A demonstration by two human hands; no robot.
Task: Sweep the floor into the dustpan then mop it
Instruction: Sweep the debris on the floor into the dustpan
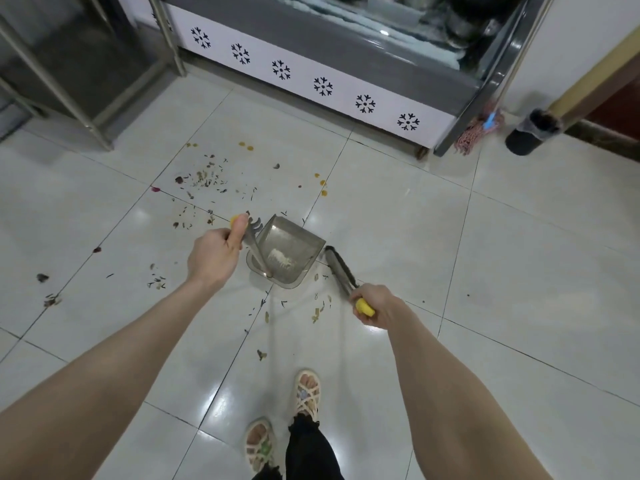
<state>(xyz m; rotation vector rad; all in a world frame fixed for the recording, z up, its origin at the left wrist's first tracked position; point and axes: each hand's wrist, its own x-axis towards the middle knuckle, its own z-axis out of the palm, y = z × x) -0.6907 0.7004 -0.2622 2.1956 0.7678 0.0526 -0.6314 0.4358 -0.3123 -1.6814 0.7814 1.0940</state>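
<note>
My left hand (215, 255) grips the yellow-tipped handle of a grey long-handled dustpan (290, 253), which stands on the white tiled floor (450, 237) with a little pale debris inside. Just right of the pan, my right hand (374, 305) holds the yellow-ended handle of a broom (341, 268), whose dark bristle head rests on the floor. Dry leaves and bits of debris (204, 178) lie scattered left and ahead of the pan, with more (320, 304) near the broom. Orange spots (322, 183) mark the tiles. A red-and-white mop (476, 131) leans at the back right.
A display cabinet (322, 84) with a snowflake-patterned base runs along the back. A steel rack (69, 64) stands at the back left. A black bin (530, 133) with a liner sits beside a wooden door frame at the right. My sandalled feet (304, 396) are below.
</note>
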